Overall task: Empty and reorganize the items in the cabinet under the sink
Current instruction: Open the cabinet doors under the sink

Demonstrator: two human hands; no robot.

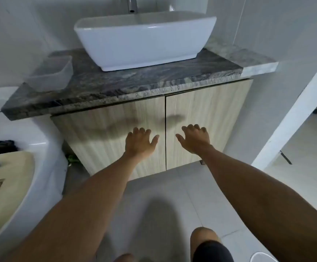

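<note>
Both hands are spread and hold nothing: the left hand hovers before the left door, the right hand before the right door of the closed cabinet. Between the thumbs runs the center seam. The 2 rigid, handleless panels probably swing lightly; hooking fingertips at that seam looks best.

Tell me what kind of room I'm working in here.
Almost certainly a bathroom: a white vessel sink sits on a stone counter above a closed two-door cabinet, with a toilet beside it and tiled floor.
</note>
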